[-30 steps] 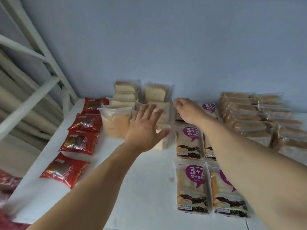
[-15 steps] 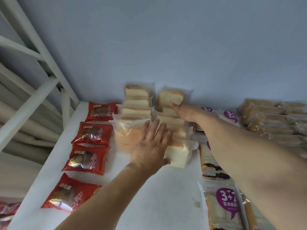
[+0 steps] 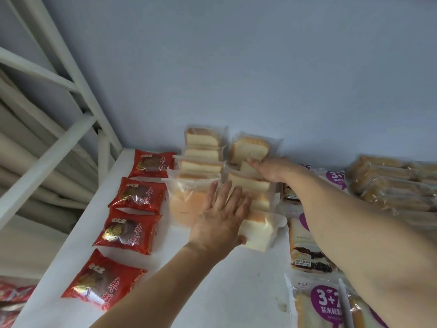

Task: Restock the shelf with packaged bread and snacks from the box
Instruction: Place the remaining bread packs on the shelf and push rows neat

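Two rows of clear-wrapped sliced bread packs [image 3: 201,166] stand on the white shelf [image 3: 224,292] against the blue wall. My left hand [image 3: 220,218] lies flat with straight fingers on the front of the rows, its thumb under the nearest bread pack [image 3: 257,235]. My right hand [image 3: 269,169] reaches to the back of the right row and touches the rearmost upright bread pack [image 3: 250,147] with its fingers; its grip is hidden from here.
Several red snack packets [image 3: 132,230] lie in a column along the shelf's left edge. Purple-labelled bread packs [image 3: 316,306] sit to the right under my right arm. Brown bread packs [image 3: 390,183] fill the far right. A white shelf frame [image 3: 59,95] rises at left.
My left hand came down from the air onto the front bread packs. My right hand moved from the purple packs to the back of the right bread row. The camera shifted left and closer.
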